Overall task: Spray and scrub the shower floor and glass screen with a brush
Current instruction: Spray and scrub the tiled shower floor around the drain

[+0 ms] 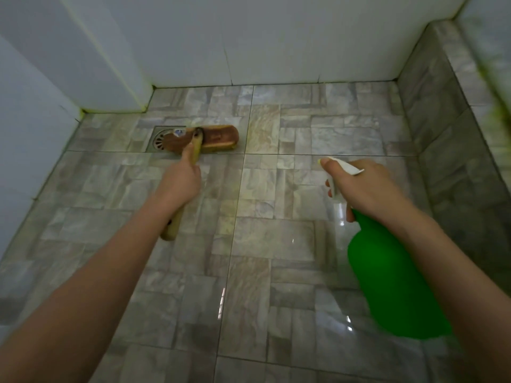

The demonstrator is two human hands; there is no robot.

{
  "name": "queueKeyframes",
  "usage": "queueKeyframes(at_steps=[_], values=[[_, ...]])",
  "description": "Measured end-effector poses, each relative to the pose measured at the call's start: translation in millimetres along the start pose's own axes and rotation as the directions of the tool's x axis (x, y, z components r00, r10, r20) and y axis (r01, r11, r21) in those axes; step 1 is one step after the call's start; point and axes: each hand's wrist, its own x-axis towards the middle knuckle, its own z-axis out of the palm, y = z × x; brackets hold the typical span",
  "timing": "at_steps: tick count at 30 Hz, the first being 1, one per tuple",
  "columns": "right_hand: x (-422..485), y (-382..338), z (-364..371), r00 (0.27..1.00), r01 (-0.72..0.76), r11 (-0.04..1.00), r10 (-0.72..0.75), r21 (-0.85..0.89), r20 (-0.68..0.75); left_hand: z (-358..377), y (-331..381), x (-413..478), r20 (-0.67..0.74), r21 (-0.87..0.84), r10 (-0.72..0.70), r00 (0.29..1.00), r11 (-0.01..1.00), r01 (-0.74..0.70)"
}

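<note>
Lit softly and rather dimly, with a cool greenish cast on the white walls (276, 37). Glints in small white streaks on the glossy floor tiles (262, 244) at lower centre and lower right. Shows only faint, diffuse shadow under the forearms (96, 272). Bends straight tile lines outward toward the edges. Smears the green spray bottle (392, 286) and the right ledge (456, 120) with blur; reads fairly sharp around the brush (218, 138)

Grey stone-pattern tiles cover the shower floor (276, 244), glossy with reflected light toward the right. White tiled walls (276, 37) rise behind, a tiled ledge (442, 120) runs along the right, and a square floor drain (158, 141) sits far left.
</note>
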Motion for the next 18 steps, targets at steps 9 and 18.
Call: queueKeyframes(at_steps=[9, 18], values=[[-35.4, 26.8, -74.7, 0.98, -0.047, 0.998, 0.054, 0.038, -0.193, 44.7, 24.5, -231.4, 0.491, 0.048, 0.277, 0.826, 0.938, -0.344], [-64.6, 22.3, -94.2, 0.954, -0.076, 0.994, 0.097, 0.082, -0.285, 82.0, 137.8, -123.8, 0.247, 0.012, 0.475, 0.845, 0.87, -0.493]])
